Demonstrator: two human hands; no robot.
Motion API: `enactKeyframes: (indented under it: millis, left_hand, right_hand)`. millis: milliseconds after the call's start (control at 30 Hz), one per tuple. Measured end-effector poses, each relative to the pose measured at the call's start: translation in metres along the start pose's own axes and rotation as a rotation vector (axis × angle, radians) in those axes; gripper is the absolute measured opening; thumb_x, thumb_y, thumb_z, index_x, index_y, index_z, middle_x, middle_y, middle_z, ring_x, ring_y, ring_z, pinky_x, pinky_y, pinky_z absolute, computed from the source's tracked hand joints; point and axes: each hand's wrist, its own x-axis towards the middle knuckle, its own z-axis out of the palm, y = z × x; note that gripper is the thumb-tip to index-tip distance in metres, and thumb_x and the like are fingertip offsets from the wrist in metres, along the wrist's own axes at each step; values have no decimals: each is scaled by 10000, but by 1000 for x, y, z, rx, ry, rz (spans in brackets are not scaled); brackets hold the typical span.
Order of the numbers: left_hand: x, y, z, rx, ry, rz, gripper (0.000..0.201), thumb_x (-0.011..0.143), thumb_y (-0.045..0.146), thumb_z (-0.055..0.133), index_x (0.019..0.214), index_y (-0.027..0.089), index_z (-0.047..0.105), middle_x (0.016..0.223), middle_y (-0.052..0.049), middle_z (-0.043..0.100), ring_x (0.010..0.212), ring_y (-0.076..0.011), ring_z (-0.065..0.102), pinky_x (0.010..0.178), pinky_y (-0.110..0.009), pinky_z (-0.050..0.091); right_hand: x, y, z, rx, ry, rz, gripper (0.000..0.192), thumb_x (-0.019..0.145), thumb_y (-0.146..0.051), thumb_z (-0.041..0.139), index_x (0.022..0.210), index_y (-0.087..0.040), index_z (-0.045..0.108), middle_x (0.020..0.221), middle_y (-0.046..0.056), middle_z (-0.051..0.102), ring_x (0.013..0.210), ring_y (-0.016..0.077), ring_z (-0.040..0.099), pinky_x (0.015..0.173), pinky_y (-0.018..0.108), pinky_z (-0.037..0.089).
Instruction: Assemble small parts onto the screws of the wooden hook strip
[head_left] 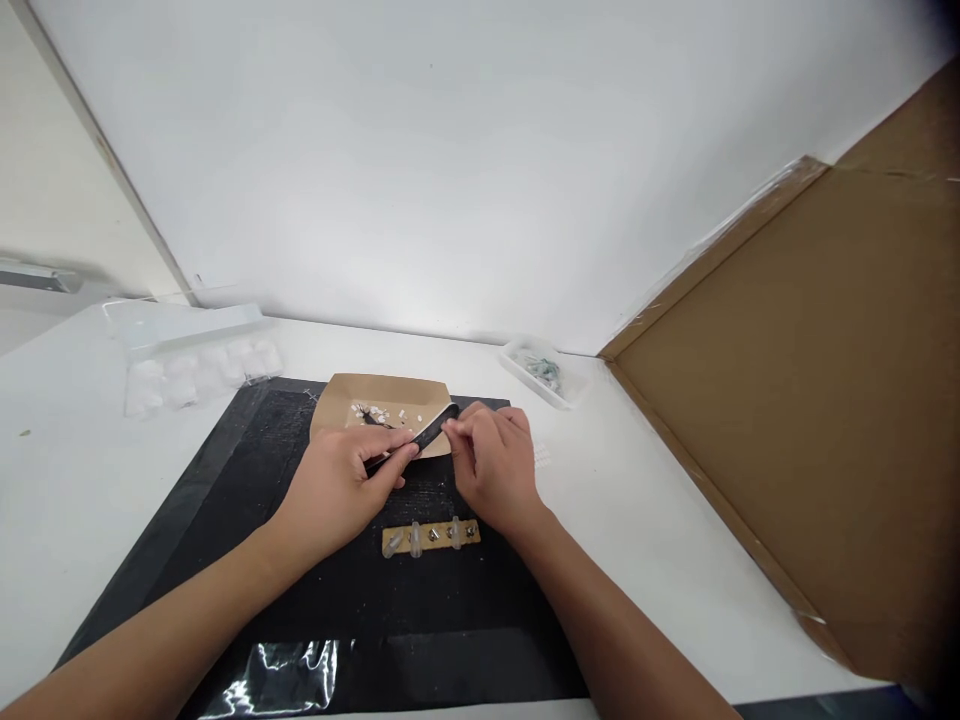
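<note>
From my remote seat, the biggest thing in view is the brown cardboard sheet [810, 400] leaning at the right, its edge wrapped in clear film. Next comes the white table [90, 470], and on it the black mat [247, 470] where the work sits. At the back left lies a clear plastic blister tray [195, 362]; at the back right, a small clear dish [544, 372] holding tiny parts I can't identify.

On the mat's far end rests a tan paper tray [352, 398] scattered with small white pieces. Nearer me lies a narrow tan strip [431, 537] carrying about 4 small clear and metal parts.

My 2 hands meet above the mat, between tray and strip. The left hand [341, 490] pinches the lower end of a slim black tool [420, 438], probably tweezers, between thumb and forefinger. The right hand [491, 465] has its fingertips pressed together at the tool's upper end; whether they hold something tiny there, I cannot tell.

I judge the tool light, stiff and springy, fairly smooth, so it is best gripped mid-shaft. The white pieces look featherlight and easily flicked away.
</note>
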Motion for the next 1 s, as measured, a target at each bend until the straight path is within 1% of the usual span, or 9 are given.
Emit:
enactKeyframes:
  millis: [100, 267, 400, 567, 700, 767, 900, 967, 1000]
  left_hand:
    - [0, -1, 1, -17, -42, -10, 255, 989, 401, 666, 1081, 255, 854, 978, -5, 855, 709, -187, 789, 727, -308, 617]
    - [0, 1, 2, -44, -18, 16, 241, 996, 390, 668, 1086, 258, 848, 896, 1, 844, 683, -174, 775, 740, -301, 616]
    - [0, -1, 3, -1, -38, 60, 253, 1022, 380, 630, 1110, 238, 820, 806, 8, 808, 646, -167, 738, 720, -294, 589]
    - [-2, -4, 4, 53, -21, 213, 254, 1054, 361, 579, 1210, 210, 710, 958, -35, 777, 874, -201, 733, 845, -321, 556]
    - [-3, -5, 4, 34, -101, 171, 429, 1018, 438, 648, 1377, 223, 551, 826, 14, 646, 685, -167, 609, 661, -288, 491]
    - [-3, -4, 2, 11, -153, 174, 432, 1023, 436, 645, 1394, 247, 531, 815, 28, 623, 687, -163, 601, 659, -279, 484]
    - [0, 0, -3, 10, -170, 204, 291, 1071, 397, 562, 1321, 251, 596, 978, -18, 719, 813, -183, 685, 787, -310, 530]
    - [2, 2, -6, 9, -167, 202, 243, 1100, 391, 483, 1130, 224, 658, 905, -17, 726, 734, -169, 683, 782, -313, 530]
    - [3, 2, -7, 11, -175, 197, 297, 1113, 389, 438, 1011, 217, 658, 803, -2, 703, 668, -158, 664, 758, -309, 523]
  right_hand:
    - [-1, -1, -2, 25, -60, -40, 252, 1074, -179, 540, 848, -241, 448, 752, -12, 655, 663, 168, 595, 744, 372, 357]
    - [0, -1, -7, -1, -18, 15, 245, 1075, -173, 550, 859, -235, 451, 761, -17, 644, 640, 155, 566, 765, 386, 342]
    - [-1, 0, -7, 56, -31, -2, 248, 1067, -161, 556, 862, -240, 441, 753, -24, 638, 639, 155, 574, 756, 383, 359]
    - [-3, -1, -12, 138, 74, 15, 174, 1048, -131, 582, 953, -241, 485, 791, -23, 668, 686, 159, 635, 765, 393, 364]
    - [-5, -4, -15, 247, 153, 56, 156, 1030, -116, 579, 993, -254, 514, 770, -28, 670, 693, 174, 652, 783, 412, 399]
    - [-7, -6, -15, 253, 176, 81, 152, 1029, -122, 575, 988, -257, 516, 750, -31, 661, 691, 178, 649, 794, 421, 421]
    - [-10, -6, -12, 264, 212, 138, 138, 1035, -150, 565, 968, -259, 513, 749, -21, 635, 709, 193, 656, 780, 420, 460]
    - [-10, -6, -10, 267, 222, 160, 133, 1043, -160, 550, 967, -261, 507, 761, -13, 626, 720, 202, 661, 759, 413, 472]
    - [-10, -6, -10, 269, 225, 167, 134, 1045, -161, 546, 967, -261, 504, 767, -11, 624, 722, 204, 663, 755, 410, 476]
